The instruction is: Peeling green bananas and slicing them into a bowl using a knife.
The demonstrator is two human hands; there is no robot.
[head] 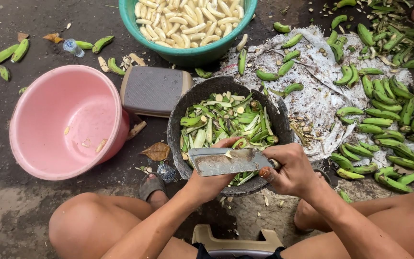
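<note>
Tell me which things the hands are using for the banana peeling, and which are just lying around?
In use:
right hand holding the cleaver
left hand holding a green banana under the blade
dark basin of peels
teal tub of peeled bananas
pile of green bananas

Lying about:
pink bucket
grey block
small plastic bottle
dry leaf

left hand (212, 180) mostly hidden behind cleaver blade (226, 161)
</note>
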